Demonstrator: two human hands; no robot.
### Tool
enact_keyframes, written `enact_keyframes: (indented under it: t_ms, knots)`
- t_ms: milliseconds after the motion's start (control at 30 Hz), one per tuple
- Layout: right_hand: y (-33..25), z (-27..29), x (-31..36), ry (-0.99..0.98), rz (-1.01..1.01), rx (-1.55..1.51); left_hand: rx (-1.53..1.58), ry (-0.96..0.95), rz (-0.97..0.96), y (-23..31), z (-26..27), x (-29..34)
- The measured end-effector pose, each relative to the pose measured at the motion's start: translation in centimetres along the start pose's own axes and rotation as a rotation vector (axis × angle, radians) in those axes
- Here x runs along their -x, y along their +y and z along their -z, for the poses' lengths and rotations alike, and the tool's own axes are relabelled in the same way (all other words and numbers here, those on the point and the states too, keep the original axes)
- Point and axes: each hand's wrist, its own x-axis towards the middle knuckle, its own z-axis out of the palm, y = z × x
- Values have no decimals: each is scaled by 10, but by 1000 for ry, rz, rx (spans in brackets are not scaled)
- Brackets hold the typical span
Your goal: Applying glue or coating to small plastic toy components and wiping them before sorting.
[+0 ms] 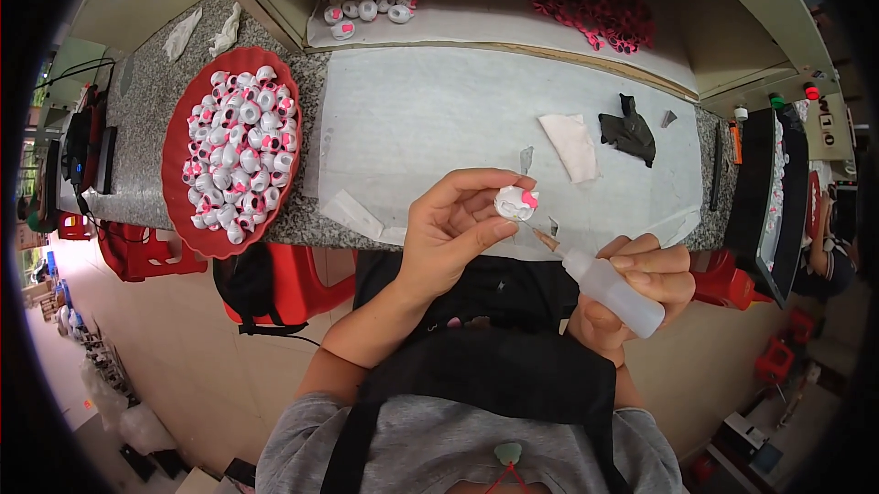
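Observation:
Between the thumb and fingers of my left hand (439,236) is a small white toy head (515,205) with a pink bow on it. My right hand (657,276) is wrapped round a translucent squeeze bottle (624,300), tilted so that its thin brownish nozzle (547,239) points up and left at the toy head. The tip is close to the head's lower edge; whether they touch I cannot tell. Both hands are over the front edge of a white paper sheet (412,128) on the speckled worktop.
At left, a red scalloped tray (172,141) is heaped with similar white and pink pieces. More white heads (369,10) and a pile of dark pink bits (595,4) lie on the shelf behind. A black cloth (629,135) and a pale cloth (569,148) rest on the paper.

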Motion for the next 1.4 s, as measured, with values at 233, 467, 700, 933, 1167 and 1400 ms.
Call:
enact_keyframes:
  t_ms: [233, 467, 700, 933, 1167, 1400]
  knots:
    - [5, -8, 0, 153, 52, 46, -68, -30, -90, -2, 3, 0]
    - [3, -6, 2, 140, 39, 30, -72, -29, -90, -3, 1, 2]
    - [4, -5, 0, 92, 64, 34, -266, -85, -200, -4, 1, -1]
    - [5, -4, 2, 112, 19, 20, -349, -73, -219, -3, 4, -2]
    - [4, -2, -3, 89, 13, 49, -389, -110, -263, 1, 6, -2]
    - [49, 33, -44, 45, -344, -56, -299, 180, -316, 16, 26, -9]
